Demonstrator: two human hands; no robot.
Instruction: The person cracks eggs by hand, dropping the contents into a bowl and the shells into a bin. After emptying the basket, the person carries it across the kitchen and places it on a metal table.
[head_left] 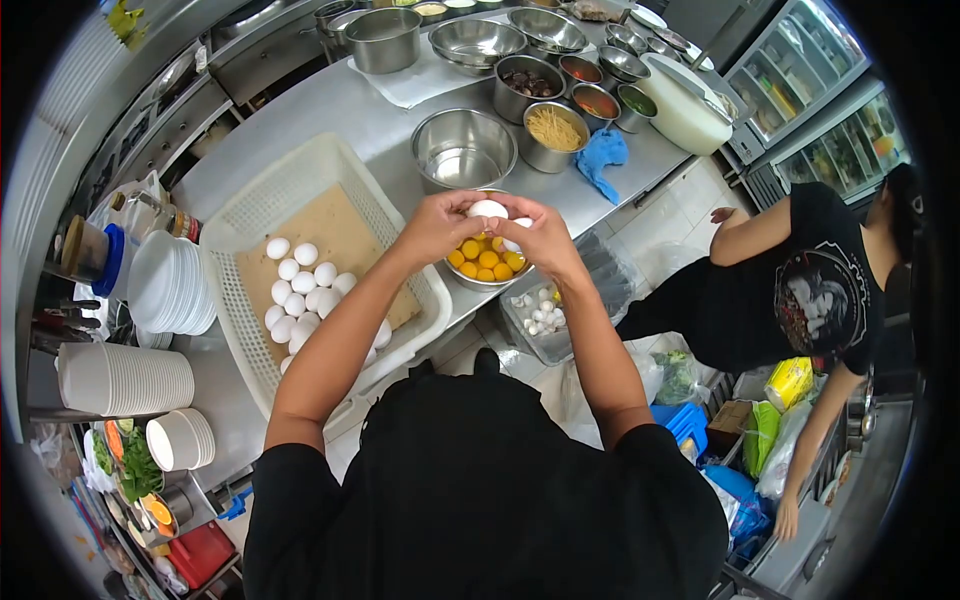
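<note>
Both hands are closed around a white egg (488, 209), pinched between the fingertips. My left hand (440, 228) grips it from the left, and my right hand (548, 238) from the right. A second white egg (516, 232) shows under the fingers of my right hand, against its palm. Right below the hands is a metal bowl (478, 286) holding many yellow egg yolks (487, 260), partly covered by the hands. To the left, a white plastic crate (345, 160) lined with cardboard (338, 215) contains a cluster of whole white eggs (300, 285).
A metal pot (464, 150) stands just beyond the bowl. Ingredient pots and a blue cloth (600, 160) sit at the back right. Below the table edge is a bin (545, 345) with eggshells. A co-worker (770, 270) leans at the right. Stacked white containers (125, 378) stand left.
</note>
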